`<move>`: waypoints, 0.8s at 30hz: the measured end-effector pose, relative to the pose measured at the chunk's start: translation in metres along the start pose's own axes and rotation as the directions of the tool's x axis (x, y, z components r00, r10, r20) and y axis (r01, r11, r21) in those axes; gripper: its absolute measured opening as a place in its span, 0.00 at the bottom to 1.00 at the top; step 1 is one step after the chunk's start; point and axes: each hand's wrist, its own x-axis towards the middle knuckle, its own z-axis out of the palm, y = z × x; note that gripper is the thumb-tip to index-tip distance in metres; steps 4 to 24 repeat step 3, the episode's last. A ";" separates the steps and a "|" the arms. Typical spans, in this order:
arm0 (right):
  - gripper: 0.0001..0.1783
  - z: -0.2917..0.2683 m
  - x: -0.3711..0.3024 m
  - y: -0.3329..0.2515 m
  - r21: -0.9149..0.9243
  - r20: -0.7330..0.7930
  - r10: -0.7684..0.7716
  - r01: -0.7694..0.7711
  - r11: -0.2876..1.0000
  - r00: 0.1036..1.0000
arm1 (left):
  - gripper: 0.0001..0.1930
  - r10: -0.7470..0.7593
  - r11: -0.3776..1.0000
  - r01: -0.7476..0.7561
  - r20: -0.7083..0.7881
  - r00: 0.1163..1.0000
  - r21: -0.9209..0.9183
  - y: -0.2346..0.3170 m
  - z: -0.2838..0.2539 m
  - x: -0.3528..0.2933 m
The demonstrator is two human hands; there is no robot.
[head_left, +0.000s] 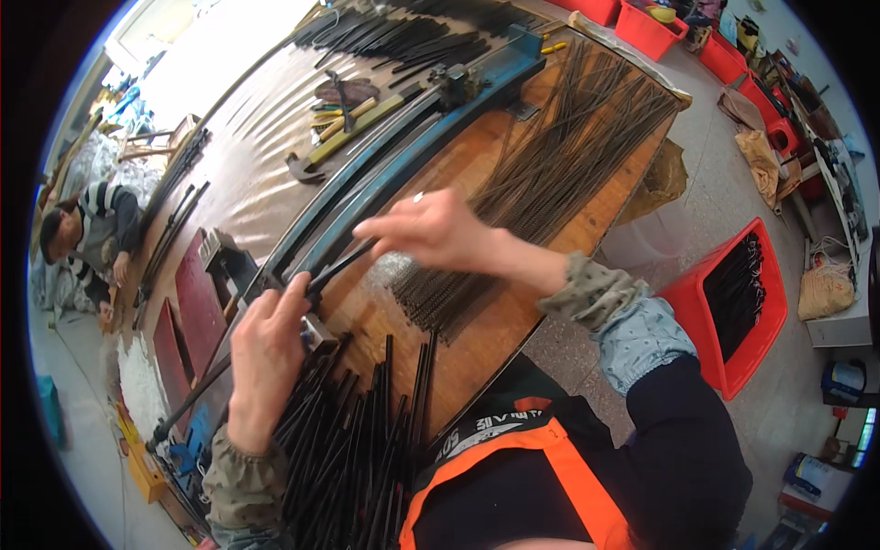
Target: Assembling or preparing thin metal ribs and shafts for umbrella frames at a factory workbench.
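Observation:
A slender black tube (344, 264) runs slantwise between my two hands, over the near end of a long blue metal rail (403, 170). The fingers of my right hand (435, 229) are pinched at the tube's upper end. My left hand (268, 353) is closed round it lower down, beside a metal clamp block (318, 337); part of the tube is hidden behind the fingers. Under my right wrist, a bundle of thin, twisted-looking metal rods (522, 206) lies on a wooden board (486, 353). Several loose black tubes (353, 449) are heaped below my left hand.
A hammer (316, 165) and a dark glove (353, 92) lie beyond the rail, with more black tubes (394, 41) farther off. To my right stands a red bin (733, 371) of black pieces. Another person (101, 225) works at the table's far left.

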 end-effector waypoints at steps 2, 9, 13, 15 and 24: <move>0.22 0.015 0.009 -0.003 0.064 -0.065 -0.084 0.088 0.994 0.994 | 0.17 -0.045 0.999 0.045 -0.008 0.999 -0.025 -0.007 -0.008 -0.013; 0.23 0.017 0.009 0.010 -0.049 -0.031 -0.065 0.064 0.997 0.997 | 0.17 -0.063 0.998 0.063 -0.011 0.998 -0.020 -0.011 -0.011 -0.021; 0.23 0.017 0.009 0.010 -0.049 -0.031 -0.065 0.064 0.997 0.997 | 0.17 -0.063 0.998 0.063 -0.011 0.998 -0.020 -0.011 -0.011 -0.021; 0.23 0.017 0.009 0.010 -0.049 -0.031 -0.065 0.064 0.997 0.997 | 0.17 -0.063 0.998 0.063 -0.011 0.998 -0.020 -0.011 -0.011 -0.021; 0.23 0.017 0.009 0.010 -0.049 -0.031 -0.065 0.064 0.997 0.997 | 0.17 -0.063 0.998 0.063 -0.011 0.998 -0.020 -0.011 -0.011 -0.021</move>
